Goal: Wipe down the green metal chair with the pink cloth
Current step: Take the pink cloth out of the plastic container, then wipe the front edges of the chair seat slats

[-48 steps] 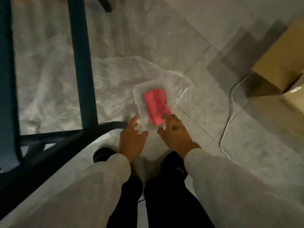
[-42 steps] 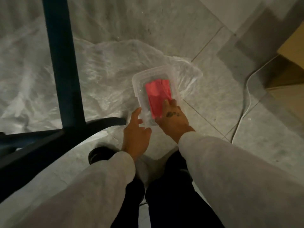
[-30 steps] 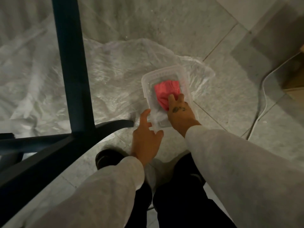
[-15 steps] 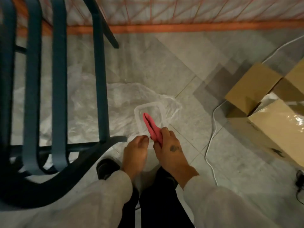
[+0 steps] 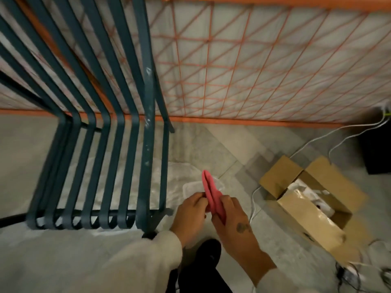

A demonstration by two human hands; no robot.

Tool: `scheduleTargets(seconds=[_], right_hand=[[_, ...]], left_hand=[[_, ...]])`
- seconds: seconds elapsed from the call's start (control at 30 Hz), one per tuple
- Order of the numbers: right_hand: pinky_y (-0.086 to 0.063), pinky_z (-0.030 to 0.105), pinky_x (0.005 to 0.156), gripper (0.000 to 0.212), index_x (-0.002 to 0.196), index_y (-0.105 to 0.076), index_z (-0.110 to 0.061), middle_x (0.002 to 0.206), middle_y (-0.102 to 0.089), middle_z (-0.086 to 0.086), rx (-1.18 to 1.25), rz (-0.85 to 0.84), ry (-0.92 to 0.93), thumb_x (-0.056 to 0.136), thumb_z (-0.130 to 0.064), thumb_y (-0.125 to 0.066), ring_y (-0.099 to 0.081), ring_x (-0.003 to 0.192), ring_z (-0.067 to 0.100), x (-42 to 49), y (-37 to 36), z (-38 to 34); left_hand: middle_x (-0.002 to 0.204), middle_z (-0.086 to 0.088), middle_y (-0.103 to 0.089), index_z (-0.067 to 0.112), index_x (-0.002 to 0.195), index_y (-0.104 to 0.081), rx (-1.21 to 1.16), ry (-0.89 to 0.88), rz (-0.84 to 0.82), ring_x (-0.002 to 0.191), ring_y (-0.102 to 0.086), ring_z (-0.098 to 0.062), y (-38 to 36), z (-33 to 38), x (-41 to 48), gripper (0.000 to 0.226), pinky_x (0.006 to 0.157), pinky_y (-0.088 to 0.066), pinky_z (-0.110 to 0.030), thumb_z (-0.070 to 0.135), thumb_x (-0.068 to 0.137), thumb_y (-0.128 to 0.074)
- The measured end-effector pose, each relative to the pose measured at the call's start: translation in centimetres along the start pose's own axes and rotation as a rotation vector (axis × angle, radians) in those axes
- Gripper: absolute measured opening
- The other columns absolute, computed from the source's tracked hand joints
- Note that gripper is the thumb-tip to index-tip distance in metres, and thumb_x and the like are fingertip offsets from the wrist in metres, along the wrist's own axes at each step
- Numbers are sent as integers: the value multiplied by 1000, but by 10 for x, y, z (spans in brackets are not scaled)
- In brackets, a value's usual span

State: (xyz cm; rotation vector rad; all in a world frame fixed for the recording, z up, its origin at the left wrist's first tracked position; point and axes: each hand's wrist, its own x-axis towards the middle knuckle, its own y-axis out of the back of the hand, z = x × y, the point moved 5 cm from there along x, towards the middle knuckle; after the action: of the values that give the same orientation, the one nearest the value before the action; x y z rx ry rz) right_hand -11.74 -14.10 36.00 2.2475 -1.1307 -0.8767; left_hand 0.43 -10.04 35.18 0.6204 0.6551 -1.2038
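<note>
- Pink, soft folded cloth [image 5: 211,195] sits low in the head view, at about 5 o'clock from the green slatted metal chair [image 5: 131,144], near it but not touching.
- Both hands hold the cloth: the left hand [image 5: 190,210] has its grip pinched on one edge, the right hand [image 5: 232,218] has its grip pressed around the lower fold.
- It looks light and limp, possibly damp; it would bunch rather than slide, so gather it into a palm-sized pad.
- A clear plastic tub [image 5: 191,187] lies on the floor behind the cloth, at 12 o'clock from the hands.
- The chair's slats look rigid, smooth, marked with pale smears; wrap the cloth around one slat.
- An open cardboard box [image 5: 306,199] stands at 3 o'clock, well apart.
</note>
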Motion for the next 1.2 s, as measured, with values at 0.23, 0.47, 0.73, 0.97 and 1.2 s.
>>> scheduleTargets(seconds=[0.23,0.47,0.73,0.97,1.2], right_hand=[[-36,17,72,44,131,-52,-10,114,-54,10,-108,-39,170,88,-14,-64,-60,88,24,-20,78,-90],[-45,19,77,51,138,-47,-16,120,-51,8,-229,-54,363,90,-17,-64,-60,93,22,-34,107,-151],[-53,31,79,59,123,-52,-26,118,-54,2,-514,-170,507,72,-48,-72,-58,98,21,-53,102,-191],[-40,20,69,59,110,-53,-31,102,-43,-7,-484,-242,613,64,-67,-63,-48,88,11,-59,75,-246],[-46,17,74,28,86,-51,-31,105,-48,-16,-105,-356,554,75,-47,-72,-56,93,3,-78,49,-296]], left_hand=[[101,-2,-75,14,106,-70,-70,-1,-58,100,-68,-17,27,92,-81,36,96,-49,-37,32,94,-41],[102,1,-74,22,106,-67,-165,-121,53,97,-70,-14,49,130,-127,41,88,-56,-33,57,86,-58],[104,5,-69,30,107,-62,-54,-255,299,100,-66,-15,75,119,-177,24,94,-54,-40,46,90,-57],[99,-2,-71,20,105,-63,-96,-290,426,94,-67,-16,123,106,-223,16,89,-56,-38,29,93,-58],[82,4,-69,27,85,-62,-107,-350,499,78,-67,-8,180,91,-259,6,75,-56,-25,25,91,-61]])
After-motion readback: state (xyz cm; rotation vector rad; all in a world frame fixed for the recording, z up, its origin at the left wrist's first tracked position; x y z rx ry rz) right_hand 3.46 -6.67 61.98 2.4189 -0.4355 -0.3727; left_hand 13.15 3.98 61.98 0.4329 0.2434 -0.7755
